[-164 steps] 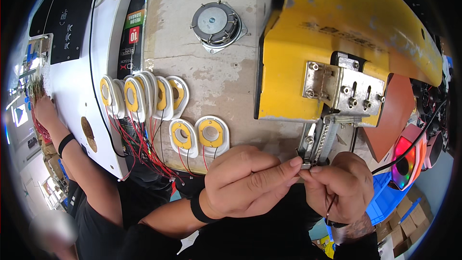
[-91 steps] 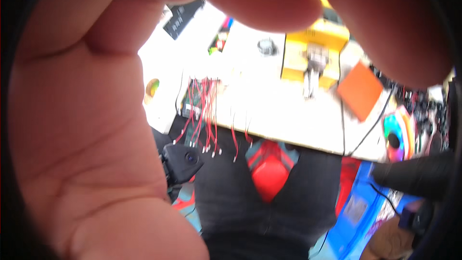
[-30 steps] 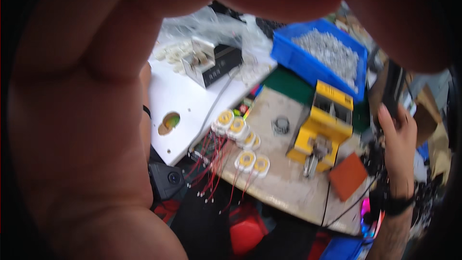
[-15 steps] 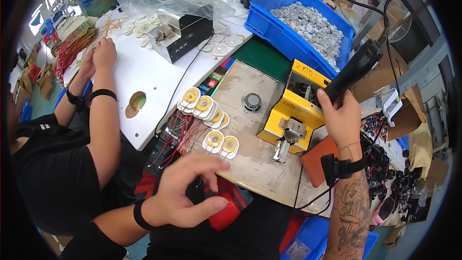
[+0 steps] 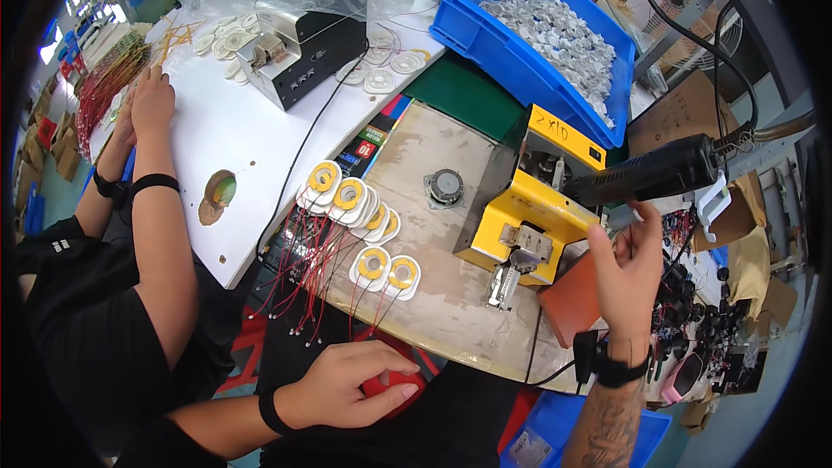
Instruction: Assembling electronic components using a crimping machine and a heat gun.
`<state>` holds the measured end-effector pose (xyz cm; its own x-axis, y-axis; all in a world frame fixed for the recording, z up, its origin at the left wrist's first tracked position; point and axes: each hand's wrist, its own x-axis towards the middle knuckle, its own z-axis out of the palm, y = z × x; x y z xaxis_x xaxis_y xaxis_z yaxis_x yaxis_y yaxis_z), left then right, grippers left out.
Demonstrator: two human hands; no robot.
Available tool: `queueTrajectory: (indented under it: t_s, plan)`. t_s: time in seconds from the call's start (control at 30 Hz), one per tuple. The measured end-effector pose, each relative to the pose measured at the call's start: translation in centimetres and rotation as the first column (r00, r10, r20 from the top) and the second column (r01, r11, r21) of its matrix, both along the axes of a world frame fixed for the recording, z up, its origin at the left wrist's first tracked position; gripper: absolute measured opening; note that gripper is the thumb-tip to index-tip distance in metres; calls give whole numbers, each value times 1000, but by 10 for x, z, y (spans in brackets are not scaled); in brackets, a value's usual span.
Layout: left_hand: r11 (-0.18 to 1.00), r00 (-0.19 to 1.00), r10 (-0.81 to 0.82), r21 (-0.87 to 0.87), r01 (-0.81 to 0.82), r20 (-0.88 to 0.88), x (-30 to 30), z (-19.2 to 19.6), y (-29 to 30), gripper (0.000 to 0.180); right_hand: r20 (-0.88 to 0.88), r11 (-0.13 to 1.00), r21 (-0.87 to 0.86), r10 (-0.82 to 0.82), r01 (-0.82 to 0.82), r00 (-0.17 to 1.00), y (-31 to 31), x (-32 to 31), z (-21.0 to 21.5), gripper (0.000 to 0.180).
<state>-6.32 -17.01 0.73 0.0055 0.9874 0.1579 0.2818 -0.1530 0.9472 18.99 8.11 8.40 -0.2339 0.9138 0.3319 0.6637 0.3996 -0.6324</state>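
My right hand [image 5: 628, 273] is open, its fingers apart, just below a black corded hand tool [image 5: 654, 173] with a thick grip. The tool's front end rests in a yellow metal machine [image 5: 529, 217], and its tip is hidden there. My left hand [image 5: 355, 386] hovers over my lap with thumb and forefinger apart, beside a red object [image 5: 394, 381] that is partly covered. A small round speaker [image 5: 445, 189] sits on the worn board [image 5: 433, 260] left of the machine. At the board's left edge lie several white discs [image 5: 348, 195] with yellow rings and thin red and black wires.
A blue bin [image 5: 459, 22] full of small whitish parts stands behind the machine. An orange-brown block [image 5: 572, 295] lies at its right. On the white table [image 5: 260, 156] stand a black-and-silver machine [image 5: 303, 52] and white discs. A co-worker's arms [image 5: 160, 199] are at left.
My right hand has let go of the black hand tool, which now leans lower to the right. My left hand has drawn down toward my lap. The view has shifted slightly.
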Motion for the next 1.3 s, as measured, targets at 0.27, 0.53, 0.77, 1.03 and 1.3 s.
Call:
queueTrajectory:
  t_s: [0.27,0.53,0.77,1.03,1.3]
  plan:
    - [995,986,92,-60,-85,137,10,-4,26,25,-222,971,-213,-152,104,963,-87,37,-21,13]
    - [982,974,181,21,-186,136,50,-15,87,25,-136,944,-328,-80,31,988,-126,-13,-55,20]
    - [975,970,179,101,-197,165,58,-33,103,18,-7,986,-164,-2,1,1000,-119,-21,-58,21]
    - [969,984,139,189,-158,111,52,-46,102,18,-3,999,-26,34,-34,999,-118,-26,-76,16]
    - [960,988,146,236,-152,44,51,-46,105,21,18,997,66,50,-51,999,-117,-23,-82,19]
